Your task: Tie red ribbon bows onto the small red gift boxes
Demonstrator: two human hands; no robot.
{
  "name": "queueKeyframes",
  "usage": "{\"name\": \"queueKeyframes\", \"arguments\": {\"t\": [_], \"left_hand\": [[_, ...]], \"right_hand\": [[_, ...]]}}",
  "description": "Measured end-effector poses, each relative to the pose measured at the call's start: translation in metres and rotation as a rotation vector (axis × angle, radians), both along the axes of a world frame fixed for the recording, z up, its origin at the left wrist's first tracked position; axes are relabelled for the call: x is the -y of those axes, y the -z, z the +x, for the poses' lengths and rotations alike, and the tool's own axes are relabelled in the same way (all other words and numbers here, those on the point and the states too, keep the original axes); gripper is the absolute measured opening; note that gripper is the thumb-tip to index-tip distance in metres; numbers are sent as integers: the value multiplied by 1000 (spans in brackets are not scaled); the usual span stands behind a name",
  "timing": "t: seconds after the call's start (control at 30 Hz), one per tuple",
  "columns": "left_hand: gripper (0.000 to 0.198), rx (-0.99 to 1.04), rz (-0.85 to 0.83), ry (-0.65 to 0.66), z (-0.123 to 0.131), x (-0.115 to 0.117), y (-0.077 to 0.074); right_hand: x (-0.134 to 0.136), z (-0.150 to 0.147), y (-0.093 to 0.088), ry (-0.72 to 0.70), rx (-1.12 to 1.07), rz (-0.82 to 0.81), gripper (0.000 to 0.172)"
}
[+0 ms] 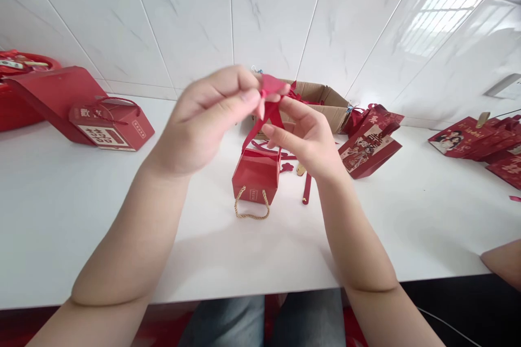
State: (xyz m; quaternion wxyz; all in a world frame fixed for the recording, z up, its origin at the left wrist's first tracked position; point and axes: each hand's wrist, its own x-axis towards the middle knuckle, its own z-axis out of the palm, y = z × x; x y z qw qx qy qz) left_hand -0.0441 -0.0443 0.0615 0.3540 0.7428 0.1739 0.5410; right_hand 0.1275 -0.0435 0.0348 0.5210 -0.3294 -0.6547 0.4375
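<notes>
My left hand [211,114] pinches a red ribbon [272,114] between thumb and fingers, above the middle of the table. At the same ribbon is my right hand [305,135], its fingertips closed around a lower part of it. The ribbon's tails hang down to a small red gift box [255,173], which stands with its top open on the table below my hands. A gold rope handle [252,217] droops over the box's front. Whether the ribbon is fixed to the box I cannot tell.
Behind my hands stands a cardboard box [331,116] of red ribbons. Red strips [306,190] lie beside the gift box. A finished red box [112,124] is at left, a red gift bag [370,149] at right, with more red boxes [476,138] beyond. Another person's arm [504,263] shows at right.
</notes>
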Motion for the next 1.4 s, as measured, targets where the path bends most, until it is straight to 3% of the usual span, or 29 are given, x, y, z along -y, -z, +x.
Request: {"name": "queueKeyframes", "arguments": {"t": [0.1, 0.17, 0.3, 0.4, 0.53, 0.63, 0.87, 1.03, 1.27, 1.4], "left_hand": [[20, -180, 53, 23, 5, 4, 2], [20, -192, 113, -20, 6, 5, 1], [18, -13, 237, -287, 3, -8, 3], [12, -29, 142, -414, -2, -21, 7], [27, -248, -29, -328, -3, -21, 8], [19, -298, -20, -324, -3, -14, 7], [7, -197, 68, -375, -3, -9, 4], [7, -166, 133, -407, -3, -8, 1], [5, 36, 88, -193, -1, -16, 5], [3, 89, 17, -175, 5, -13, 6]], "right_hand": [[-1, -6, 4, 39, -2, 46, 22], [-3, -6, 6, 92, -3, 40, 21], [-5, -1, 6, 146, -60, 21, 25], [-3, 3, 3, 106, -90, 7, 27], [-5, 4, 3, 103, -73, 2, 30], [-7, 5, 5, 163, -58, 23, 31], [-7, 9, 3, 277, 65, 84, 32], [-7, 10, 1, 225, 113, 49, 44], [-8, 8, 5, 157, 14, 16, 45], [-7, 7, 5, 122, -20, 4, 43]]}}
